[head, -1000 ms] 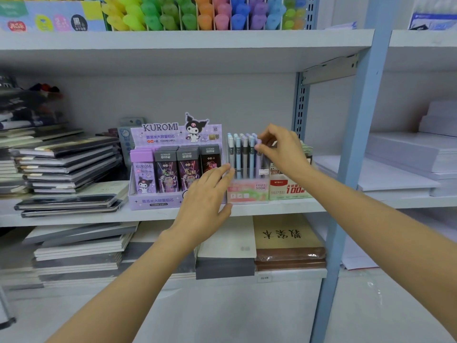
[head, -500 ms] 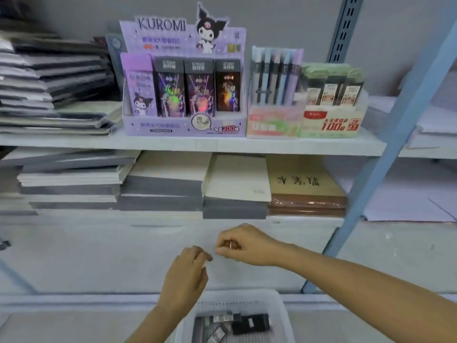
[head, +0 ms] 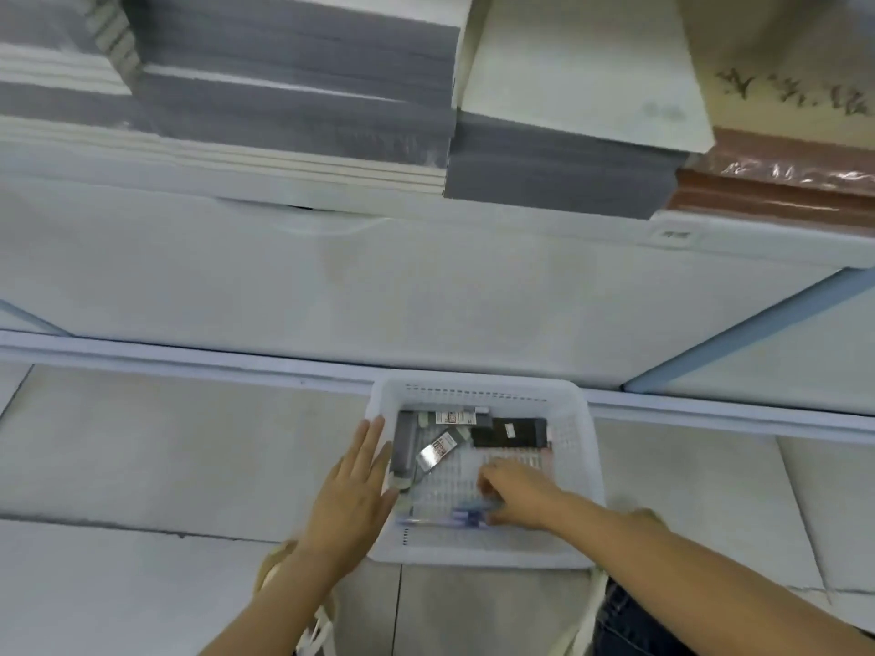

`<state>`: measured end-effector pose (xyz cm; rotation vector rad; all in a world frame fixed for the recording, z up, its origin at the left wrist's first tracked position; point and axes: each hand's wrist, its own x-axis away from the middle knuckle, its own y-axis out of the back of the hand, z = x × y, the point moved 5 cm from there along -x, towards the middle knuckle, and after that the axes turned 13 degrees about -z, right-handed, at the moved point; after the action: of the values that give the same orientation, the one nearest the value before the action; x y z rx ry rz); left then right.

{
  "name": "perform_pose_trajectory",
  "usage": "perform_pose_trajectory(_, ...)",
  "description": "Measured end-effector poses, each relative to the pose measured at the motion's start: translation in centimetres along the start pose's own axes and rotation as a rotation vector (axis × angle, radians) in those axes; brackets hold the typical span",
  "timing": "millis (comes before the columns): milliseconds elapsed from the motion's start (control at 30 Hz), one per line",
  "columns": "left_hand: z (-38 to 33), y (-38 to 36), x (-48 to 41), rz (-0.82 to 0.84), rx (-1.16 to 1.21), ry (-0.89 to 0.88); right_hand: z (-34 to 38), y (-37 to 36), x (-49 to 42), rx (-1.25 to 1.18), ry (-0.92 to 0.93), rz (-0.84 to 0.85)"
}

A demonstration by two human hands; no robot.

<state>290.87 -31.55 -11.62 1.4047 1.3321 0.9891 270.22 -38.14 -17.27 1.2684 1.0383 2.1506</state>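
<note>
A: Pens (head: pixel 466 516): where, and how likely to handle?

B: Lying flat on the bottom of the white basket (head: pixel 478 389), along its near wall, blue and purple barrels side by side. Too blurred to count. Probably light, stiff, smooth plastic, so apt to roll or slide apart under a loose hold.

A: Best place to take hold?

B: Across the middle of the barrels, thumb on 1 side and fingers on the other, bunched as 1 bundle. Not by the tips, for risk of fanning out.

A: Right hand (head: pixel 516 494)?

B: Inside the basket, directly over the pens, fingers curled, thumb at the barrels. Blurred, so cannot tell whether pinching them or merely touching.

A: Left hand (head: pixel 355 485)?

B: Flat, fingers straight, laid against the basket's left rim, holding nothing. Seemingly steadying it.

A: Anything else in there?

B: 1 black box (head: pixel 513 433) at the far side, 1 grey box (head: pixel 405 442) along the left wall, 1 silver packet (head: pixel 435 451) between them, all apart from the pens.

A: And beyond?

B: Pale floor tiles (head: pixel 165 442) beneath the basket, grey and white paper stacks (head: pixel 293 101) on the low shelf above, with a brown pack (head: pixel 776 182) to their right.
</note>
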Motion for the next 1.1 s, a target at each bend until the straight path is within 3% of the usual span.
perform_pose_trajectory(233, 0.2, -0.7, 0.2, -0.045, 0.007, -0.007, -0.1, -1.3, 0.3, 0.079, 0.105, 0.046)
perform_pose_trajectory(433, 0.7, -1.8, 0.5, 0.077, 0.037, 0.04, 0.2, -1.4, 0.9, 0.077, 0.144, 0.088)
perform_pose_trajectory(500, 0.5, -1.4, 0.3, 0.078, 0.061, 0.043, -0.1, -0.8, 0.9, 0.003, 0.095, 0.097)
perform_pose_trajectory(600, -0.2, 0.6, -0.7, -0.096, 0.197, 0.081, 0.3, 2.5, 0.1, -0.297, 0.001, -0.04)
perform_pose_trajectory(667, -0.5, 1.6, -1.5, -0.207, 0.382, 0.188, 1.7, 5.3, -0.5, -0.607, -0.018, -0.14)
perform_pose_trajectory(700, -0.8, 1.9, -2.0, -0.16, 0.566, 0.298, 2.8, 6.4, -0.7, -0.77, -0.015, -0.168)
perform_pose_trajectory(767, -2.2, 1.6, -2.6, 0.103, 1.027, 0.523, 5.1, 8.0, -1.1, -1.026, -0.01, -0.195)
perform_pose_trajectory(833, -3.1, 1.6, -3.3, 0.2, 1.241, 0.581, 6.9, 8.6, -1.5, -1.177, -0.025, -0.187)
perform_pose_trajectory(967, -1.6, 1.5, -3.4, 0.174, 1.267, 0.641, 7.8, 8.6, -2.2, -1.212, -0.036, -0.266)
perform_pose_trajectory(1100, 2.6, 0.8, -2.4, -0.046, 1.048, 0.851, 5.9, 6.0, -3.1, -1.098, -0.249, -0.271)
